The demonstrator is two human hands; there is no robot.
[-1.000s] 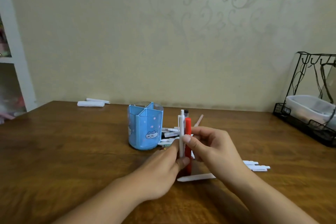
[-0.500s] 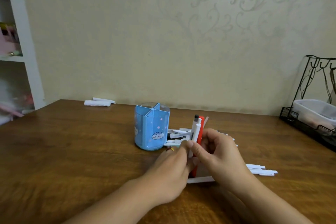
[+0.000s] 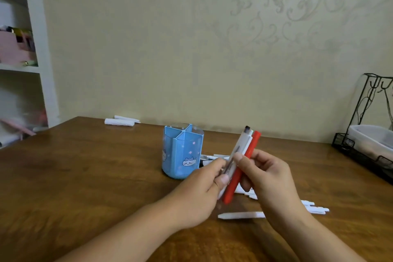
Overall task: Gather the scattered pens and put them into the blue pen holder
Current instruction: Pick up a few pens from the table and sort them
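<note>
A blue pen holder [image 3: 182, 153] with a cat picture and several compartments stands on the wooden table [image 3: 85, 176]. Just right of it, both hands grip a small bundle of pens above the table: a red pen [image 3: 244, 166] and a white pen [image 3: 241, 144] with a dark tip, tilted to the right. My left hand [image 3: 204, 193] pinches the bundle's lower part. My right hand [image 3: 268, 178] grips its middle. More white pens [image 3: 242, 215] lie on the table under and right of the hands, and others [image 3: 210, 158] lie behind the holder.
Two white rolled items [image 3: 120, 121] lie at the table's far left edge near the wall. A black wire rack [image 3: 365, 144] with a clear plastic box stands at the right. A white shelf unit [image 3: 40, 49] is at the left.
The held pens have tilted from upright to leaning right and sit slightly higher. The camera has turned left, so the holder and hands appear further right.
</note>
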